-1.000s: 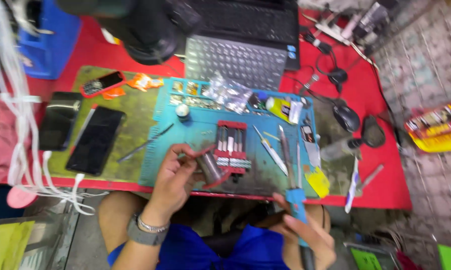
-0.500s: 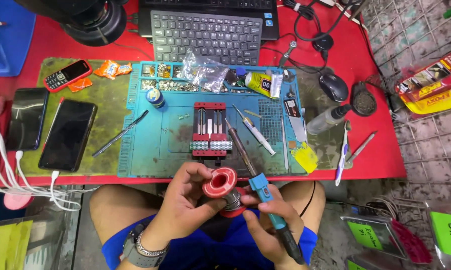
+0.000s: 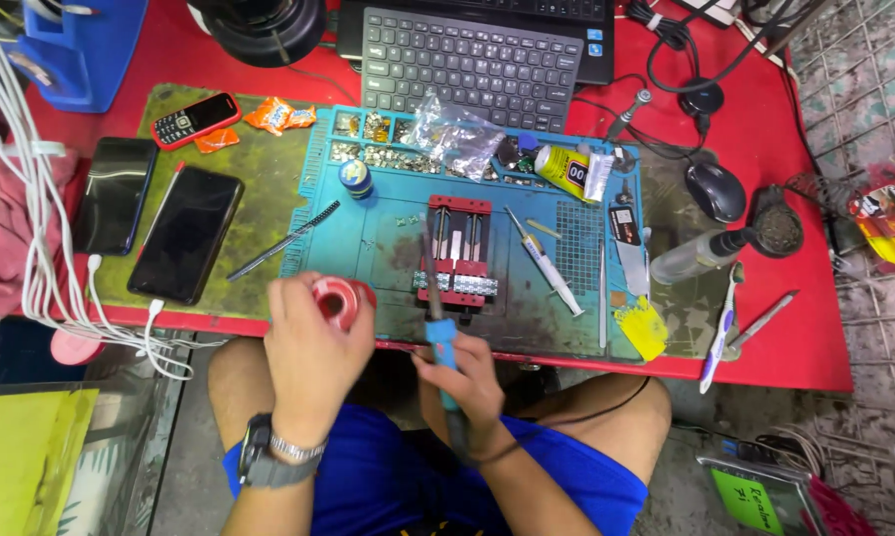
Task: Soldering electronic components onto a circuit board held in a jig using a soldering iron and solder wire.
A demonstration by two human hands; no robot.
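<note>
At the near edge of the red counter (image 3: 795, 337), the left hand (image 3: 313, 352) has its fingers clamped on a small red spool (image 3: 340, 298), held just over the front corner of the blue work mat (image 3: 388, 238). The right hand (image 3: 467, 382) has its fingers wrapped tight round the blue handle of a soldering iron (image 3: 437, 318), whose tip points up toward the red clamp fixture (image 3: 455, 248) in the middle of the mat. Along the mat's far edge a row of small compartments (image 3: 368, 139) holds tiny screws and bits, partly covered by a crumpled clear plastic bag (image 3: 457, 134). A small round blue tin (image 3: 355, 177) stands just below them, and a yellow glue tube (image 3: 564, 169) lies to the right. A white syringe (image 3: 547, 263) lies beside the fixture. On the green mat (image 3: 269, 189) to the left lie two dark smartphones (image 3: 184, 233), a red keypad phone (image 3: 195, 117) and a thin brush (image 3: 283, 241). White cables (image 3: 40, 218) hang over that side. A black keyboard (image 3: 467, 65) sits beyond the mat, a black mouse (image 3: 715, 189) further right.
</note>
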